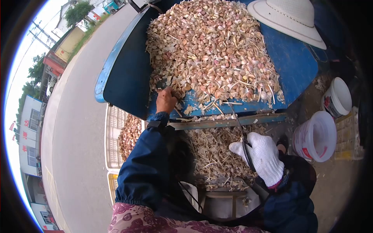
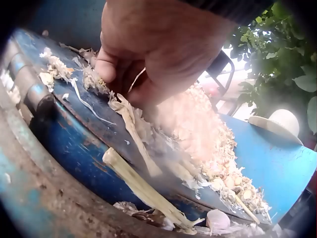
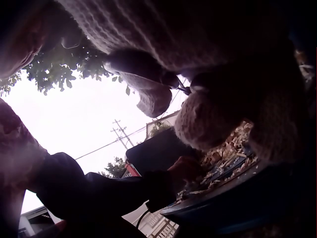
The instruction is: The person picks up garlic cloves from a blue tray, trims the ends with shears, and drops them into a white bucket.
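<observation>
Garlic cloves (image 1: 211, 46) lie heaped with papery skins and dry stalks on a blue metal tray (image 1: 285, 54). My bare left hand (image 1: 166, 101) is at the heap's lower left edge. In the left wrist view its fingers (image 2: 141, 94) bend down among skins beside a dry garlic stalk (image 2: 131, 126); what lies under them is hidden, and I cannot tell whether they pinch anything. My right hand (image 1: 261, 155), in a white knitted glove, grips dark-handled scissors (image 1: 237, 121) whose blades point up toward the tray's front edge. The right wrist view shows the gloved fingers (image 3: 200, 121) dark and close.
Below the tray lies a pile of stalks and skins (image 1: 221, 155). A white crate (image 1: 112, 136) with more cloves stands at left. White buckets (image 1: 328, 132) stand at right. A pale brimmed hat (image 1: 289, 17) rests on the tray's far right. A road (image 1: 74, 116) runs along the left.
</observation>
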Available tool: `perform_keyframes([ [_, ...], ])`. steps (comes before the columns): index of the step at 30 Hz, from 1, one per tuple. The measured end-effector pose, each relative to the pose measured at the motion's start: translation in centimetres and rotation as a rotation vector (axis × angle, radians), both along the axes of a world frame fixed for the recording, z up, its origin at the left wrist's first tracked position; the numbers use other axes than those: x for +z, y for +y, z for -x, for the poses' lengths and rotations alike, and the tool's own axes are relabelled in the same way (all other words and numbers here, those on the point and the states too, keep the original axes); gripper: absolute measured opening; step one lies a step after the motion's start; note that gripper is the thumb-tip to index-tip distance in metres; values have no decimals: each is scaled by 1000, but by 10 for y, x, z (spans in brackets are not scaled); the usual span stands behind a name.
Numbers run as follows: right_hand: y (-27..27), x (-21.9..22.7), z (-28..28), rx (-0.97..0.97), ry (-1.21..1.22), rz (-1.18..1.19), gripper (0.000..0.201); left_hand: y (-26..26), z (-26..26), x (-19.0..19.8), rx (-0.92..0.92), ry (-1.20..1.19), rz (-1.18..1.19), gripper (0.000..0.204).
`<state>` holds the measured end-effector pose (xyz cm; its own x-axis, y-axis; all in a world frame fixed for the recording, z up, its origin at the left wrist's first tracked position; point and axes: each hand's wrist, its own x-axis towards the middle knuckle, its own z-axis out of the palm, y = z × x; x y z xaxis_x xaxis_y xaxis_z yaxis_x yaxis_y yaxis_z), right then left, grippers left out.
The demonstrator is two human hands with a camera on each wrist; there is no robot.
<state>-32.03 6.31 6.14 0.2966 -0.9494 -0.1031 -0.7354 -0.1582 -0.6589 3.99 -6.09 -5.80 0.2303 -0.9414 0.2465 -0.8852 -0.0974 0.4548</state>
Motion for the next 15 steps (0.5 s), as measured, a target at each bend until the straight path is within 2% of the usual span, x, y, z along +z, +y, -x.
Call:
perform_keyframes([
  [2, 2, 2, 1, 6, -65, 41, 51, -2, -1, -3, 10, -62, -29, 22],
  [3, 1, 6, 1, 17, -16, -2, 52, 0, 2, -2, 18, -57, -34, 22],
  [6, 0, -7, 4, 25, -21, 68, 50, 3, 9, 3, 26, -113, 4, 23],
  [10, 1, -7, 6, -14, -86, -6, 45, 3, 5, 7, 76, -153, -9, 31],
  [15, 1, -8, 7, 10, -88, -2, 42, 6, -9, -6, 1, -86, -26, 20],
])
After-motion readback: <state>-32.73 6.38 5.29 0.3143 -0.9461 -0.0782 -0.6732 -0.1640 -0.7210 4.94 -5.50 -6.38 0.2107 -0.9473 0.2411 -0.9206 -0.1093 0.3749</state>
